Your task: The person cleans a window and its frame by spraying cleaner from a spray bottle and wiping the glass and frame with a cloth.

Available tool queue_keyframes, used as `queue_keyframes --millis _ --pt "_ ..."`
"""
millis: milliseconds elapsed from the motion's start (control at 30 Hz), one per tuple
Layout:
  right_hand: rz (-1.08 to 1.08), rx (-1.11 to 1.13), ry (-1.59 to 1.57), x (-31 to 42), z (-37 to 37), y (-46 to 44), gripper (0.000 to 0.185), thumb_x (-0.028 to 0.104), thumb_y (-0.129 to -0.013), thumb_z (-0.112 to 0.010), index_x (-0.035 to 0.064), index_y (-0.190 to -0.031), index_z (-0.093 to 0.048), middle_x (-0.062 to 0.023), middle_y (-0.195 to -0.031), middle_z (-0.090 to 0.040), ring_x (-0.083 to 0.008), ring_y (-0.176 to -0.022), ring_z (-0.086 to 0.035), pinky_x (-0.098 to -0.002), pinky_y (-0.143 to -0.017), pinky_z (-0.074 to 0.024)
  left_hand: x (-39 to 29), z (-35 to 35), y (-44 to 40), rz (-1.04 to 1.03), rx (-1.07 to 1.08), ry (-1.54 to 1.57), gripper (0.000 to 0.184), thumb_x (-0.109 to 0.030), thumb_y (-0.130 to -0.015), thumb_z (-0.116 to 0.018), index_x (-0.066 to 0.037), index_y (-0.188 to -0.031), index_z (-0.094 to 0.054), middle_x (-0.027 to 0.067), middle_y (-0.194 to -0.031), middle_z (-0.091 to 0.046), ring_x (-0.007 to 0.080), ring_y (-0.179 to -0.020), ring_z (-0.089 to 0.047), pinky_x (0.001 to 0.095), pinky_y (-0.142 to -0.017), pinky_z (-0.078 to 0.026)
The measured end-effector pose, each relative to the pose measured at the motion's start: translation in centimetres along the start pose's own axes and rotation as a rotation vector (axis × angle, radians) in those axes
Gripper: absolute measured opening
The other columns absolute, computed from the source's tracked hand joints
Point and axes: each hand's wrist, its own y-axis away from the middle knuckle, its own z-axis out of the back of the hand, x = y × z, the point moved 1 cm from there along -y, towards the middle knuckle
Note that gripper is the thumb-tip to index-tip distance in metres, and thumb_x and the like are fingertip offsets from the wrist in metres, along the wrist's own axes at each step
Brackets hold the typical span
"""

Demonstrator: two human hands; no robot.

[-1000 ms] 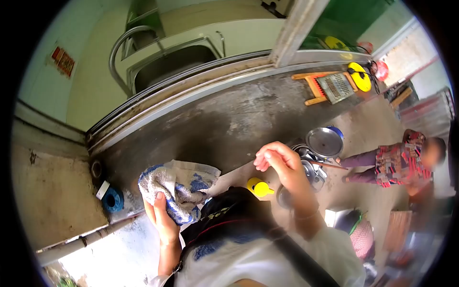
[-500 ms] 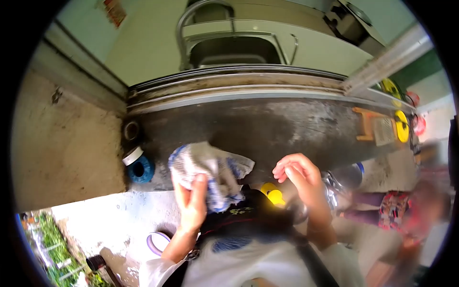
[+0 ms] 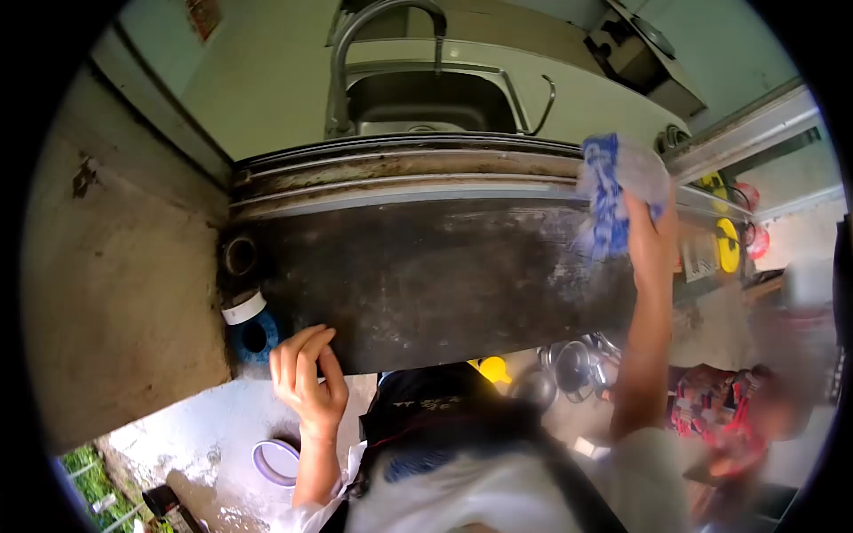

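In my right hand is a blue-and-white cloth, bunched and slightly blurred, at the right end of the dark ledge beside the window track. My left hand is at the ledge's front left edge, holding nothing, its fingers loosely bent and a little apart. Just left of it, a blue ring-shaped object with a dark hole lies under a white band. A dark round opening is behind them in the corner.
Beyond the track are a steel sink and curved faucet. A rough wall bounds the left. Below right are metal bowls and a yellow object. A person is at the right; a purple-rimmed basin is below left.
The cloth has passed from my left hand to my right, which has reached forward and right to the ledge's far end. My left hand has moved left and down to the front edge.
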Motion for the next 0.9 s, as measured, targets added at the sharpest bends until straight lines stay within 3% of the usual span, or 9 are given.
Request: queue_keyframes --millis 100,233,367,467,500,567,633,767,900 --pt "0.458 0.027 0.767 -2.5 -3.3 -3.0 0.031 0.016 -0.083 -0.064 0.0016 -0.111 -0.059 -0.0165 -0.109 -0.057 -0.036 -0.101 -0.054 -0.0439 -0.086 -0.0442 0.2 -1.2 0.6 -0.062 -0.073 -0.098 0.022 0.002 -0.071 -0.055 -0.008 -0.087 -0.066 0.0045 -0.092 -0.066 0.0227 -0.077 -0.058 0.0321 -0.071 -0.044" --pt "0.556 0.148 0.511 -0.4 -11.7 -1.3 0.028 0.009 -0.073 -0.068 0.0052 -0.099 -0.059 -0.0136 -0.099 -0.054 -0.0331 -0.093 -0.052 -0.0433 -0.078 -0.0432 0.2 -1.7 0.3 -0.074 -0.107 -0.163 0.022 -0.005 -0.067 -0.053 -0.009 -0.085 -0.065 0.0035 -0.09 -0.065 0.0219 -0.077 -0.057 0.0317 -0.071 -0.044" --pt "0.679 0.354 0.133 5.9 -17.0 2.3 0.036 0.005 -0.07 -0.07 0.0025 -0.104 -0.059 -0.013 -0.108 -0.054 -0.0323 -0.102 -0.052 -0.0419 -0.089 -0.0423 0.1 -1.4 0.5 -0.069 -0.104 -0.169 0.022 -0.004 -0.068 -0.053 -0.009 -0.085 -0.066 0.0036 -0.09 -0.065 0.0221 -0.077 -0.057 0.0317 -0.07 -0.044" --pt "0.324 0.645 -0.141 7.5 -15.0 2.9 0.031 0.008 -0.077 -0.064 -0.0001 -0.106 -0.057 -0.015 -0.098 -0.058 -0.028 -0.093 -0.058 -0.0377 -0.082 -0.0454 0.3 -1.6 0.5 -0.081 -0.124 -0.169 0.022 -0.004 -0.068 -0.053 -0.009 -0.085 -0.066 0.0036 -0.089 -0.065 0.0223 -0.077 -0.057 0.0317 -0.07 -0.043" --pt "-0.064 0.853 -0.349 9.3 -12.4 3.3 0.029 0.007 -0.079 -0.059 -0.0008 -0.106 -0.056 -0.0148 -0.091 -0.057 -0.0232 -0.086 -0.059 -0.035 -0.079 -0.0464 0.3 -1.6 0.6 -0.08 -0.129 -0.174 0.022 -0.005 -0.068 -0.054 -0.009 -0.085 -0.066 0.0036 -0.089 -0.065 0.0224 -0.077 -0.057 0.0317 -0.07 -0.043" --pt "0.075 0.773 -0.395 8.1 -10.3 5.1 0.025 0.02 -0.081 -0.066 0.0037 -0.1 -0.06 -0.016 -0.09 -0.062 -0.0289 -0.08 -0.063 -0.0367 -0.073 -0.0489 0.0 -1.5 0.6 -0.059 -0.111 -0.157 0.021 -0.002 -0.069 -0.053 -0.007 -0.085 -0.066 0.0063 -0.09 -0.065 0.0249 -0.078 -0.057 0.0335 -0.071 -0.044" --pt "0.143 0.783 -0.344 7.2 -7.3 6.4 0.023 0.014 -0.082 -0.064 0.0038 -0.101 -0.06 -0.0132 -0.091 -0.062 -0.0248 -0.081 -0.063 -0.0345 -0.074 -0.0492 -0.2 -1.3 0.6 -0.048 -0.094 -0.14 0.02 0.001 -0.071 -0.052 -0.005 -0.086 -0.065 0.0089 -0.09 -0.065 0.0274 -0.078 -0.057 0.0353 -0.072 -0.044" --pt "-0.209 0.623 -0.512 4.8 -1.2 10.0 0.027 0.006 -0.082 -0.059 0.0028 -0.109 -0.059 -0.0066 -0.096 -0.063 -0.0135 -0.086 -0.061 -0.0295 -0.078 -0.0493 -1.5 -1.4 1.2 -0.121 -0.11 0.103 0.022 0.01 -0.077 -0.054 -0.004 -0.093 -0.062 0.0108 -0.089 -0.063 0.0272 -0.08 -0.058 0.0373 -0.076 -0.042" --pt "-0.531 0.285 -0.75 5.3 0.2 15.8 0.037 0.011 -0.085 -0.063 0.0031 -0.12 -0.054 -0.0059 -0.107 -0.06 -0.0123 -0.099 -0.057 -0.0276 -0.085 -0.0474 -3.8 -2.7 1.9 -0.351 0.085 0.496 0.033 -0.002 -0.081 -0.059 0.001 -0.113 -0.052 0.0176 -0.104 -0.059 0.0291 -0.088 -0.054 0.0384 -0.08 -0.043"
